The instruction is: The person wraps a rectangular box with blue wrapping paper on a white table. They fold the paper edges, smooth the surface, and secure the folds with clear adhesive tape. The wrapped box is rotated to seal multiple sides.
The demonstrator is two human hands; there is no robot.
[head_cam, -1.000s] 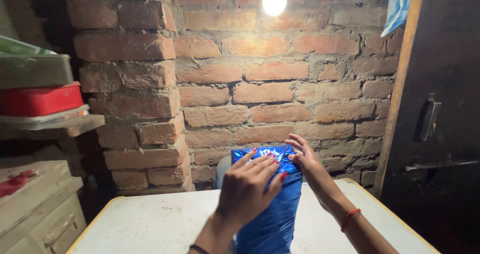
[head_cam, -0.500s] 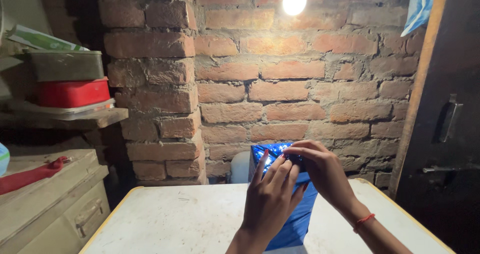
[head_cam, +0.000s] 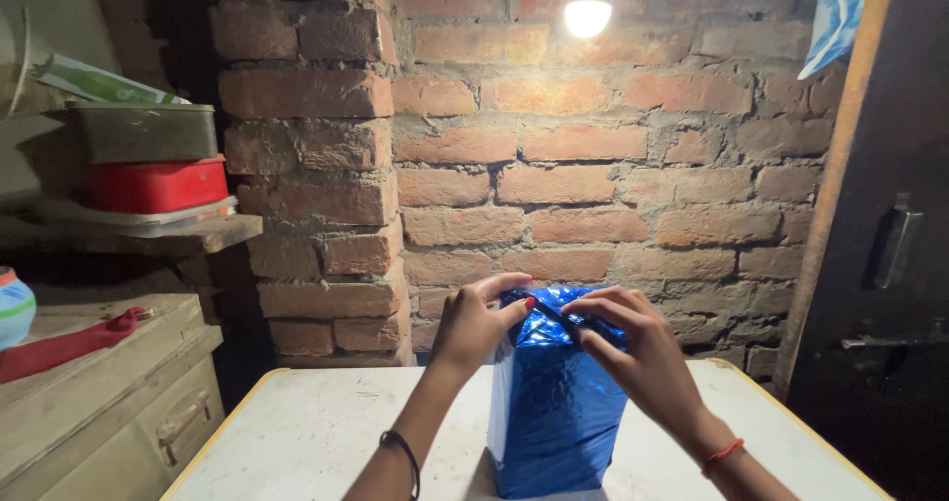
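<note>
— Where does your shiny blue foil-wrapped box [head_cam: 554, 412] stand?

— Upright on the white yellow-edged table [head_cam: 316, 437], before the red brick wall [head_cam: 593, 180]. Your left hand [head_cam: 474, 321] and right hand [head_cam: 633, 348] meet at its top. Your red plastic container [head_cam: 156, 185] sits on the wooden shelf [head_cam: 188, 234], far left.

a tall boxy package [head_cam: 554, 402] wrapped in shiny blue foil stands upright on the white table [head_cam: 316, 442]; a flat green-and-white packet [head_cam: 104, 81] lies tilted atop stacked tins on the left shelf [head_cam: 178, 234]

white table [head_cam: 326, 432], blue foil-wrapped box [head_cam: 554, 402] standing on it
</note>
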